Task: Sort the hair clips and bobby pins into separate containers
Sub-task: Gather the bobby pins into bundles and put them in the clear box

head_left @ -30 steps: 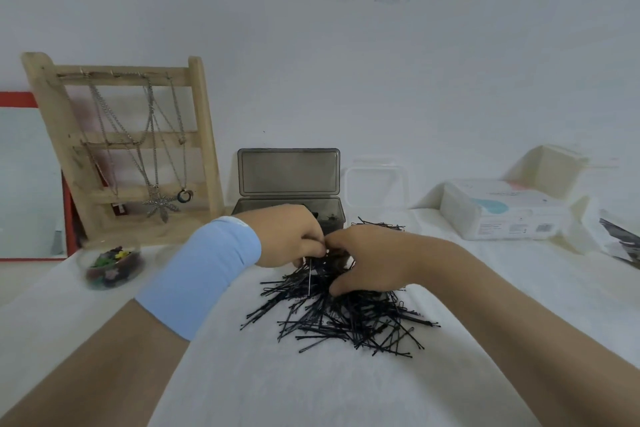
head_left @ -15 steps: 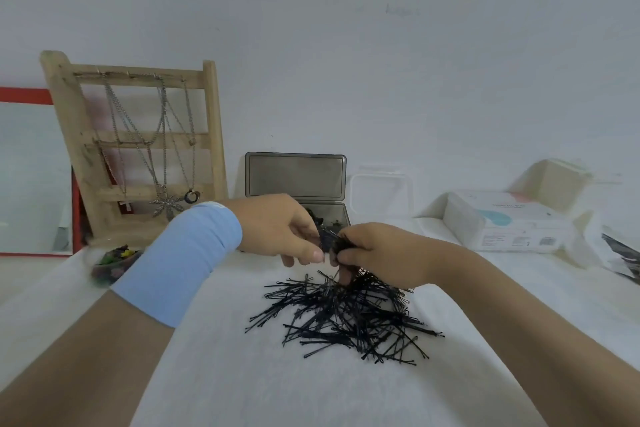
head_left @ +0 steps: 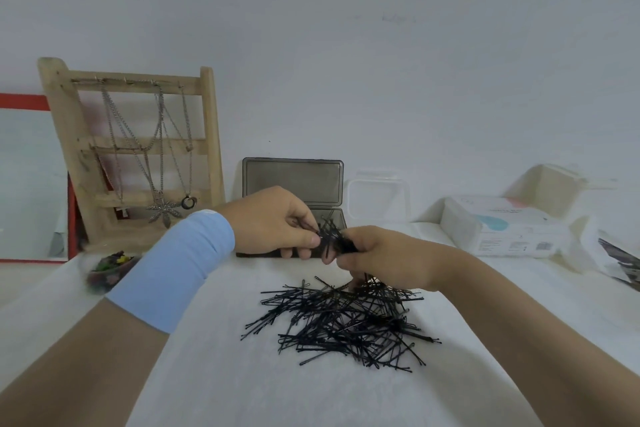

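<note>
1. Bunch of bobby pins (head_left: 334,237) held off the table between both hands, in front of dark box. Lower ends lost inside right palm; count impossible to tell.
2. Left hand (head_left: 273,222): thumb + fingertips pinched on top of bunch. Right hand (head_left: 388,260): fingers curled round same bunch from the right, fingertips mostly hidden.
3. Dark box (head_left: 294,180): lid up, base nearly all covered by hands, contents not readable.
4. Loose pile of bobby pins (head_left: 346,319) on table (head_left: 214,374) just under right hand; far edge of pile covered by that hand.
5. Bowl of hair clips (head_left: 107,270) at left, blurred, partly behind blue wristband (head_left: 180,270). Colours visible, shapes not.
6. Clear container (head_left: 377,194) just right of dark box, faint against wall; inside unreadable.
7. Both forearms cut off by bottom of frame. Dark printed item (head_left: 620,260) at far right cut off too, unidentifiable.
8. Open table in front of pile & betw. forearms; more betw. pile and tissue pack (head_left: 502,229). Left table edge close to bowl, w/ wooden necklace rack (head_left: 138,149) + red-framed mirror (head_left: 31,180) behind.
</note>
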Motion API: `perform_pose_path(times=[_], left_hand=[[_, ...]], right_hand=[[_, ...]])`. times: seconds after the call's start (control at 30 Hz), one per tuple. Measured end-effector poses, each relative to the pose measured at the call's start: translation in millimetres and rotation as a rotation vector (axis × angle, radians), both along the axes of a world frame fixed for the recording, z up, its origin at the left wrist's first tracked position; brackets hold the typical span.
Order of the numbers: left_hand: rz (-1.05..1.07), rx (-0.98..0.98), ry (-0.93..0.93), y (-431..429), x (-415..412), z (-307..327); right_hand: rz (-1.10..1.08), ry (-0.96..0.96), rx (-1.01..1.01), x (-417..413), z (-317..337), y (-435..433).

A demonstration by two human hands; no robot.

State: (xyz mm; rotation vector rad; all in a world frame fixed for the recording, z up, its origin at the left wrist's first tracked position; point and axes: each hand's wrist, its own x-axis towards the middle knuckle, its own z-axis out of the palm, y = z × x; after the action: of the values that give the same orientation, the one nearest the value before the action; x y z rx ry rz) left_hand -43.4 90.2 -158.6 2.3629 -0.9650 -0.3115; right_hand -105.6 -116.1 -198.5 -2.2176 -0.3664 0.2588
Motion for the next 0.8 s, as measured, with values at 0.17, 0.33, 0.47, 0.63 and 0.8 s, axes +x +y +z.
perform_pose_path(times=[0.17, 0.33, 0.47, 0.63, 0.8], left_hand=[[0.082, -0.053, 0.034, 11, 7, 1], [0.063, -0.158, 0.136, 3, 4, -5], [0.008, -0.180, 0.182, -15, -4, -15], [-0.025, -0.163, 0.209, -24, -9, -21], [0.006, -0.268, 0.261, -28, -13, -22]], right_hand=[[-0.200, -0.017, 0.206, 3, 5, -5], [-0.325, 0.061, 0.693, 5, 5, 8], [-0.271, 0.158, 0.796, 1, 9, 19], [-0.302, -0.088, 0.543, -2, 5, 23], [-0.231, -0.036, 0.657, -2, 4, 15]])
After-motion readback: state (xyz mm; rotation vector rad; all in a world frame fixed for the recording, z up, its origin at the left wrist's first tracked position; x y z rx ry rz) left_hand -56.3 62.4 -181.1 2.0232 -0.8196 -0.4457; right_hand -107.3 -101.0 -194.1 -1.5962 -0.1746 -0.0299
